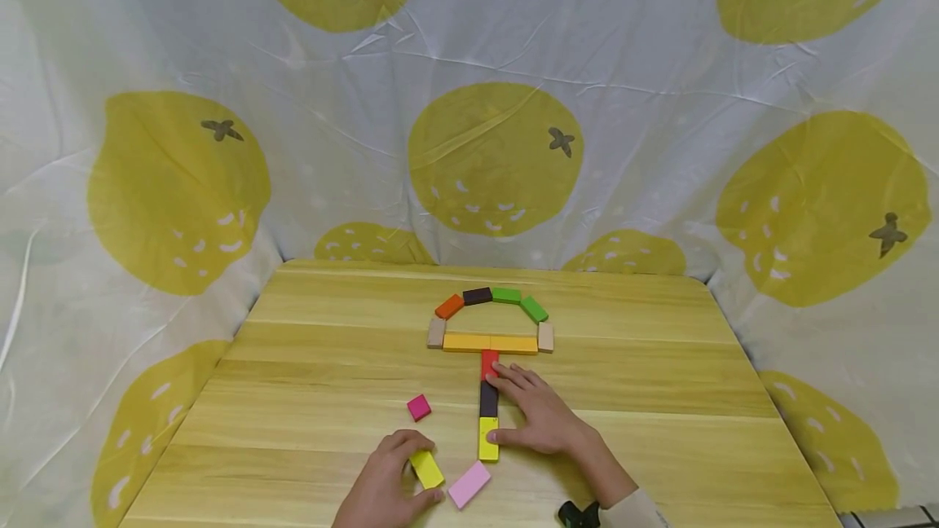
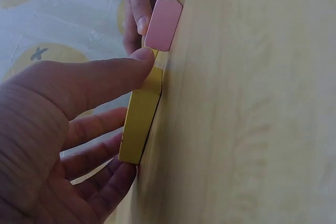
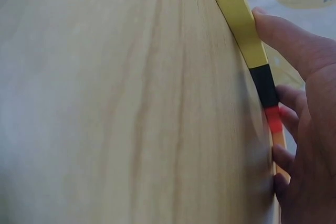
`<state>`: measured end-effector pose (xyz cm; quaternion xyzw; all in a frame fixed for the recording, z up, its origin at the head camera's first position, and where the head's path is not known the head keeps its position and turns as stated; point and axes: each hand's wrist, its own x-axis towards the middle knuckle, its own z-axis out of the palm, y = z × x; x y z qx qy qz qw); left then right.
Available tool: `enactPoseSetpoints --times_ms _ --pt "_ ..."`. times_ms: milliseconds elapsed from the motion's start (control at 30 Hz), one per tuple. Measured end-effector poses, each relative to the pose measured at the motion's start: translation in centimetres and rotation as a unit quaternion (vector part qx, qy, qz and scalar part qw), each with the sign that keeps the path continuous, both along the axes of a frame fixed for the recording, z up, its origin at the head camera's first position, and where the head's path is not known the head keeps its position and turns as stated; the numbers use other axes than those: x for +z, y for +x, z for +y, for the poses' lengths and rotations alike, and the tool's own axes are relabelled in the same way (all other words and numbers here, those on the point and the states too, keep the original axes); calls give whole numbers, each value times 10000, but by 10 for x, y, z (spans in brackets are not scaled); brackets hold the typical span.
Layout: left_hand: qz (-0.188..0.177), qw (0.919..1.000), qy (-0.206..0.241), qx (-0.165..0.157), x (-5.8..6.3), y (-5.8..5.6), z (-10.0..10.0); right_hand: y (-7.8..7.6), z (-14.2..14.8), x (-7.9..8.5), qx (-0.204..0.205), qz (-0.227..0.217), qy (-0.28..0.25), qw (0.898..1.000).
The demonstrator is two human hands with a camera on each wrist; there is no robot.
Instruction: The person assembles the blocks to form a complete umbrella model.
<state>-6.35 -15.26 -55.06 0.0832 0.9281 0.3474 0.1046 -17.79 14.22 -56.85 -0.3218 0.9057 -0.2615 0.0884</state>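
My left hand [image 1: 383, 486] holds a loose yellow block [image 1: 428, 471] between thumb and fingers, low over the wooden table. Just to its right lies a pink block [image 1: 469, 485], tilted. A straight column runs toward me: a red block [image 1: 489, 358], a black block [image 1: 487, 400] and another yellow block [image 1: 487, 451]. Over this column's right side reaches my right hand [image 1: 546, 418], fingers spread. Its thumb touches the yellow block and its fingertips rest at the red one. In the right wrist view the fingers [image 3: 286, 158] line the column's edge.
Two yellow-orange blocks [image 1: 465, 342] form a crossbar above the column. Over it arches a row with an orange block [image 1: 449, 306], a dark block [image 1: 477, 296], green blocks [image 1: 506, 295] and plain wooden end blocks [image 1: 546, 337]. A magenta block [image 1: 419, 407] lies left of the column.
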Motion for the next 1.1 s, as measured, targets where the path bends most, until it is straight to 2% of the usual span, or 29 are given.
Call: enactPoseSetpoints --times_ms 200,433,733,1100 --pt "127 9997 -48 -186 -1 1 1 1 0 1 -8 10 -40 10000" --pt "113 9997 -52 -222 -2 1 3 1 -1 0 -25 36 -32 10000" --pt "221 9991 -86 -349 2 3 6 2 0 2 -5 10 -119 9999" --pt "435 9939 -289 -971 5 2 9 2 0 2 -9 -22 -95 10000"
